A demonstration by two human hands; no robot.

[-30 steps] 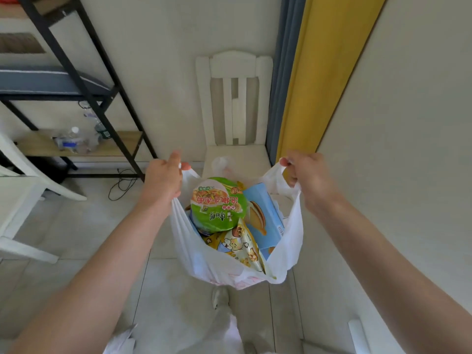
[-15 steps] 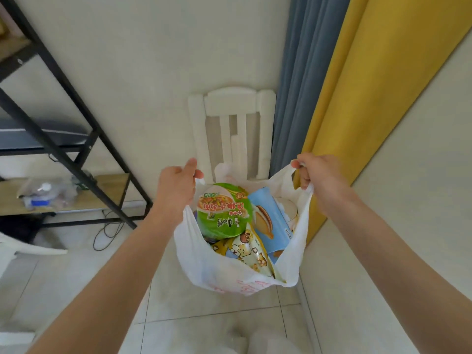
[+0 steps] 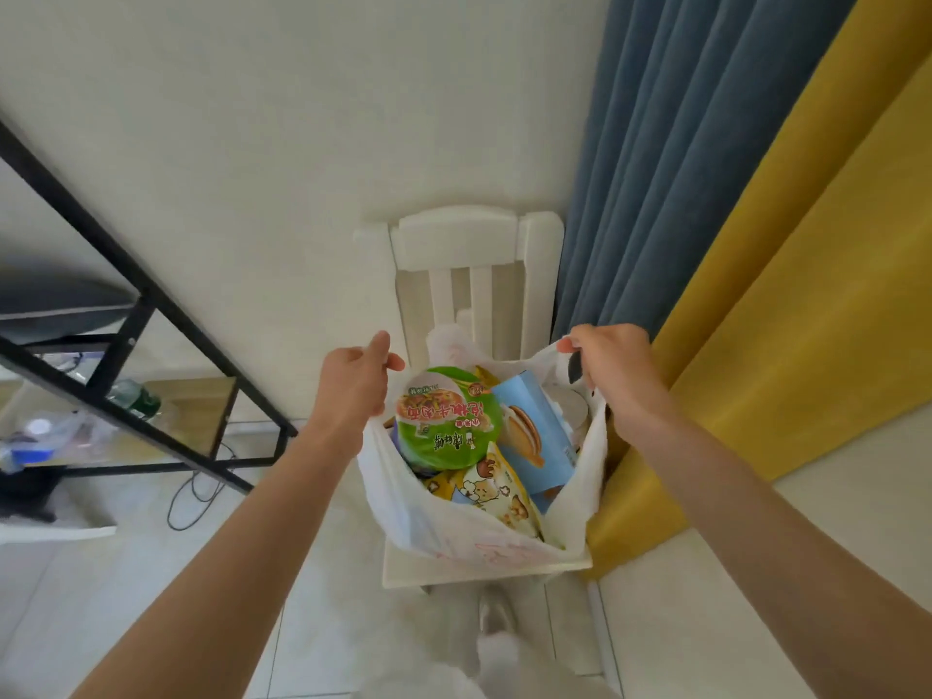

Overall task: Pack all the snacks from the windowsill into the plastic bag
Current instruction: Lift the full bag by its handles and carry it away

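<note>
Both hands, left hand (image 3: 353,388) and right hand (image 3: 618,378), are each keeping a clenched grip on a handle of the plastic bag (image 3: 454,527) above the white chair (image 3: 474,244), and the green noodle bowl (image 3: 446,418) riding on top is risking tipping out if one handle slips.

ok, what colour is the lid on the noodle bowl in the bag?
Green, with a red-orange food picture and white lettering, on the noodle bowl in the plastic bag. Head view.
</note>
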